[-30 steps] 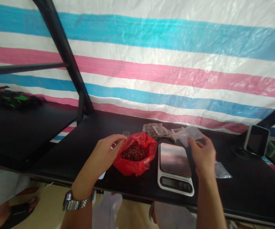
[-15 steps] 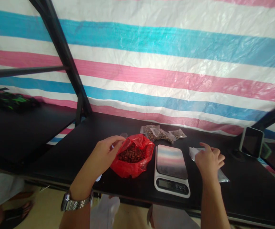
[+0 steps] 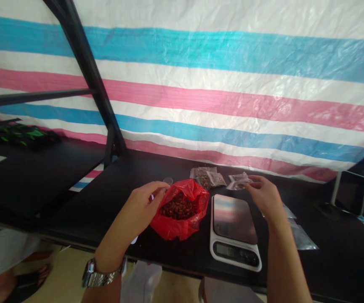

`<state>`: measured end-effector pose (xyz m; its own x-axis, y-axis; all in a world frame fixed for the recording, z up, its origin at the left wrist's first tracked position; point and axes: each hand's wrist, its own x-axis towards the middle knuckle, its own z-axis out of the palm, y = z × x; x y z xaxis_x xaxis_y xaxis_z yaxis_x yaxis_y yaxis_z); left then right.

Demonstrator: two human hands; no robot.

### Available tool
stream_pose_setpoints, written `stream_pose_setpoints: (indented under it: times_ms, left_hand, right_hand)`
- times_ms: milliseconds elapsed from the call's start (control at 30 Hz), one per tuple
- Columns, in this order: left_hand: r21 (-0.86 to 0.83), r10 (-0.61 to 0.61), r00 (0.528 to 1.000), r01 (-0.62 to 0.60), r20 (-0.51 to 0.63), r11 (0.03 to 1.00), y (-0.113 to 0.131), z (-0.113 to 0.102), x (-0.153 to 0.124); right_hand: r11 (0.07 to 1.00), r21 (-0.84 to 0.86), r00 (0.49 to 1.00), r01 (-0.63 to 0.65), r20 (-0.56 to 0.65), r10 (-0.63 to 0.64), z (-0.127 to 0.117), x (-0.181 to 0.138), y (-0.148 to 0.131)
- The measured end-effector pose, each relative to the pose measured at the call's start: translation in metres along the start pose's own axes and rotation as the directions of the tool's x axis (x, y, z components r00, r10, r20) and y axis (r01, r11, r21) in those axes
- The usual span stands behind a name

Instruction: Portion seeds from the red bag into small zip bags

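Observation:
My left hand [image 3: 145, 206] is closed on the left rim of a red plastic bag [image 3: 182, 231]. The bag stands open with brown, seed-like pieces [image 3: 179, 206] inside. A small clear round object [image 3: 168, 181] shows just beyond my left fingertips; whether they touch it is unclear. My right hand [image 3: 262, 195] pinches a small clear plastic bag [image 3: 237, 185] behind the scale, where it overlaps a small filled packet, so its contents are hard to make out. Between my hands lies a white digital kitchen scale [image 3: 235, 221] with a bare metal plate and a dim display.
Several filled clear packets [image 3: 205, 176] lie behind the red bag. Flat clear bags [image 3: 303, 236] lie right of my forearm. A framed screen [image 3: 349, 192] stands at the right of the black table [image 3: 99, 210]. A striped tarp [image 3: 200, 75] hangs behind; another person's leg shows lower left.
My right hand has moved forward and left, from the flat clear bags to beside the filled packets, and its fingers have closed. My left hand stays at the red bag. The view has shifted slightly.

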<state>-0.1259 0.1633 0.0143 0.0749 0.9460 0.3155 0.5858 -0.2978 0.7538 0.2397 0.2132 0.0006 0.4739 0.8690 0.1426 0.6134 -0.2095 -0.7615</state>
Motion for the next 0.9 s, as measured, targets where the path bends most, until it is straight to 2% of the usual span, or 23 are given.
stream_pose_setpoints:
  times_ms: [67,133,233,300,367,433,533,633,700,767,800,833,900]
  left_hand:
    - [-0.032,0.026,1.000,-0.026,-0.009,0.999,0.007,0.005,0.000]
    - [-0.090,0.036,0.999,-0.036,-0.001,0.995,0.016,0.015,0.000]
    - [-0.274,-0.014,0.997,0.035,0.076,0.961,0.033,0.039,-0.002]
    - [-0.432,-0.053,0.982,0.127,0.180,0.893,0.042,0.057,-0.003]
    - [-0.559,-0.123,0.965,0.234,0.230,0.795,0.049,0.071,-0.003]
    - [-0.619,-0.190,0.949,0.310,0.253,0.722,0.053,0.077,-0.002]
    - [-0.646,-0.217,0.928,0.366,0.301,0.670,0.053,0.072,0.001]
    - [-0.628,-0.212,0.919,0.383,0.332,0.678,0.050,0.059,0.002]
    - [-0.600,-0.224,0.916,0.388,0.332,0.699,0.048,0.053,0.003]
    - [-0.580,-0.242,0.918,0.388,0.315,0.716,0.048,0.051,0.003]
    - [-0.575,-0.245,0.923,0.377,0.297,0.726,0.048,0.051,0.003]
    - [-0.572,-0.240,0.931,0.359,0.276,0.737,0.049,0.052,0.003]
    - [-0.564,-0.216,0.946,0.318,0.242,0.762,0.052,0.054,0.002]
  right_hand:
    - [0.970,0.243,1.000,0.002,-0.024,0.004,-0.019,-0.006,-0.003]
    - [0.900,0.435,1.000,0.018,-0.028,-0.007,-0.033,-0.017,-0.010]
    - [0.772,0.635,0.992,0.027,0.080,-0.100,-0.044,-0.039,-0.028]
    - [0.715,0.699,0.964,0.000,0.190,-0.185,-0.043,-0.054,-0.040]
    - [0.692,0.721,0.920,-0.036,0.295,-0.259,-0.035,-0.068,-0.047]
    - [0.673,0.737,0.886,-0.064,0.352,-0.301,-0.023,-0.079,-0.048]
    - [0.657,0.750,0.892,-0.078,0.347,-0.290,-0.005,-0.088,-0.044]
    - [0.704,0.708,0.901,-0.052,0.337,-0.273,0.006,-0.090,-0.040]
    - [0.755,0.654,0.927,0.041,0.257,-0.273,0.009,-0.090,-0.043]
    - [0.810,0.549,0.952,0.205,0.081,-0.296,0.009,-0.094,-0.051]
    - [0.831,0.483,0.946,0.275,0.016,-0.323,0.009,-0.098,-0.057]
    - [0.846,0.426,0.935,0.322,-0.004,-0.354,0.009,-0.102,-0.063]
    - [0.862,0.390,0.912,0.323,0.114,-0.393,0.011,-0.113,-0.075]
